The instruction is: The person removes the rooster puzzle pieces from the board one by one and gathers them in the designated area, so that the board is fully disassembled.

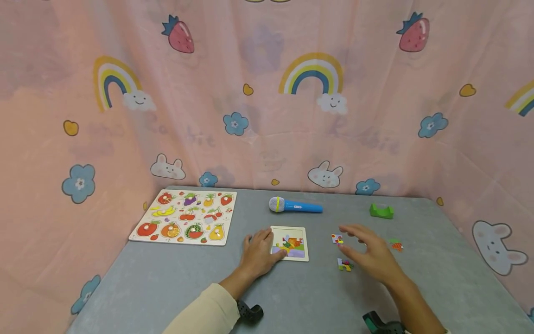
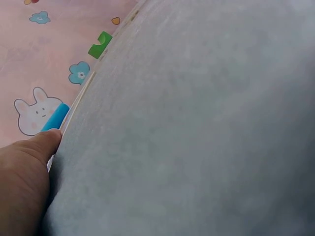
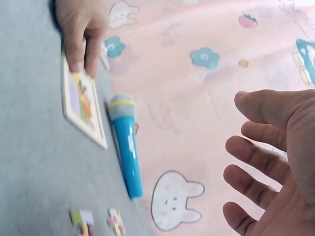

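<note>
My left hand [image 1: 259, 252] rests on the left side of a small jigsaw tray [image 1: 306, 243], its thumb on the picture and its fingers at the left edge. A partly assembled colourful picture [image 3: 81, 101] fills the lower part of the tray. My right hand [image 1: 372, 253] hovers right of it with fingers spread and nothing between them. Just off its thumb and fingertips lies one puzzle piece [image 1: 336, 238], with another puzzle piece [image 1: 345, 265] nearer me. A piece with orange and green [image 1: 397, 245] lies beyond the hand, to the right.
A blue toy microphone [image 1: 296, 205] lies behind the tray. At the back left is a fruit peg puzzle board [image 1: 183, 217], and at the back right a green notched block [image 1: 381, 211]. A pink patterned cloth [image 1: 267, 153] hangs along the table's back edge.
</note>
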